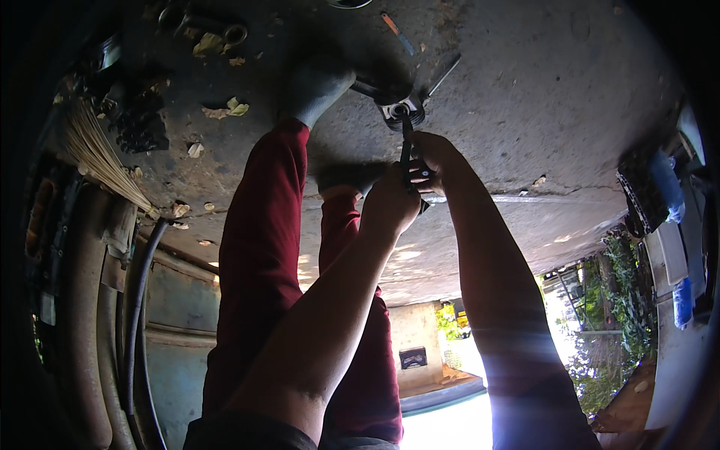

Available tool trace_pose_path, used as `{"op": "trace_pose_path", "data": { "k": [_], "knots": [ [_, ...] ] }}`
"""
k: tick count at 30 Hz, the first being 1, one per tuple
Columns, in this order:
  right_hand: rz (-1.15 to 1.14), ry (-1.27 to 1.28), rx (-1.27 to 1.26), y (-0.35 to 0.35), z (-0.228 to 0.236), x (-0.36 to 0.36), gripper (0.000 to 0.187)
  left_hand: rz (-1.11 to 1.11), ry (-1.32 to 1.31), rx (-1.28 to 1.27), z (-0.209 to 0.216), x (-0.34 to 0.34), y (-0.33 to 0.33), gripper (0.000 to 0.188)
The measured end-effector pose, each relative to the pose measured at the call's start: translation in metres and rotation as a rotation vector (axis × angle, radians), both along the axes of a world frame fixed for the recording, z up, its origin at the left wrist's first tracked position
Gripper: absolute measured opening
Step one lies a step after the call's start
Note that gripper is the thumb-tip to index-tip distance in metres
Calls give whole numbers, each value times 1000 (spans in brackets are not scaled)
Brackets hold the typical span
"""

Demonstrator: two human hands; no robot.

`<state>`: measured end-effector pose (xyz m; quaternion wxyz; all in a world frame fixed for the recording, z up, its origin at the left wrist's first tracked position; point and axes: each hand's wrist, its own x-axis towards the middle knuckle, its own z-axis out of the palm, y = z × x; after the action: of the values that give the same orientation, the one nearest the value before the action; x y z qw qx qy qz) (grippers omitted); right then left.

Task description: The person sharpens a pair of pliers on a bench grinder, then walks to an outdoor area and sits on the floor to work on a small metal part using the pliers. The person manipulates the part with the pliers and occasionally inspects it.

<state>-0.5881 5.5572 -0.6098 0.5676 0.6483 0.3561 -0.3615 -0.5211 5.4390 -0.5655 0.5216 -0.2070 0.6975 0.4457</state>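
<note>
My left hand (pixel 391 196) is closed around the lower part of a dark, long, pliers-like tool (pixel 407 142). Just above it, my right hand (pixel 436 155) grips the same tool with curled fingers. The tool's far end meets the round pin hole of a metal piston (pixel 394 112) lying on the floor. A dark connecting rod (pixel 367 87) runs from the piston toward my shoe (pixel 321 91), which rests against its end. Shadow hides the tool's exact tip. Beside the piston lies a thin metal rod-like tool (pixel 444 76).
An orange-and-grey blade-like tool (pixel 397 33) lies on the concrete floor (pixel 540 97) beyond the piston. Another connecting rod (pixel 202 26) rests at far left among dry leaves (pixel 225 110). A twig broom (pixel 105 150), dark metal parts and a curved hose (pixel 135 315) are at left.
</note>
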Motion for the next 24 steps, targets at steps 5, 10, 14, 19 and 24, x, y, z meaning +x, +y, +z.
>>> {"op": "trace_pose_path", "data": {
  "k": [5,10,14,19,24],
  "knots": [
    [-201,42,-37,-1,24,4,56,-205,-39,-84,-7,3,4,25],
    [-328,71,19,-5,35,21,48,-249,24,-60,-12,13,6,26],
    [-383,147,0,-6,21,30,27,-358,132,-48,-24,19,2,26],
    [-454,88,-67,3,8,35,20,-442,-15,-43,-22,-20,-3,38],
    [-524,117,-117,12,0,31,21,-299,-121,-64,-20,-80,-24,66]
  ]
}}
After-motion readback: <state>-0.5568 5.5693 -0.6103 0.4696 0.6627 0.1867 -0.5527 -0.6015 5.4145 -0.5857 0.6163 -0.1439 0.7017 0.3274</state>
